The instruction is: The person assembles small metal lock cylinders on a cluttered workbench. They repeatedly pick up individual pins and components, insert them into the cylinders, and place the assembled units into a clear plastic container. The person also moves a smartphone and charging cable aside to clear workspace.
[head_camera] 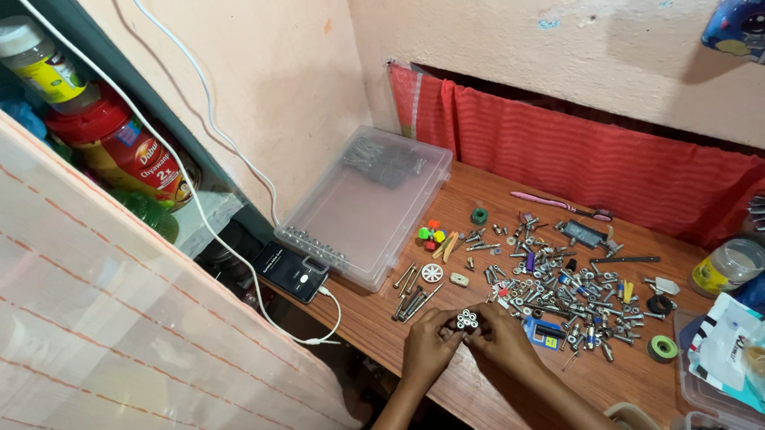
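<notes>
Currently left hand (428, 345) and right hand (501, 336) together pinch a small cluster of silver nuts (466, 319) between their fingertips, above the wooden table (383, 330). Just beyond: loose bolts (413, 297), white gear (432, 272). Farther left: clear plastic case (365, 205).

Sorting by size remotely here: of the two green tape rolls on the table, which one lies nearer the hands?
The lighter green roll at the table's front edge, right of the right hand. The darker green roll sits farther back, near the clear plastic box.
</notes>
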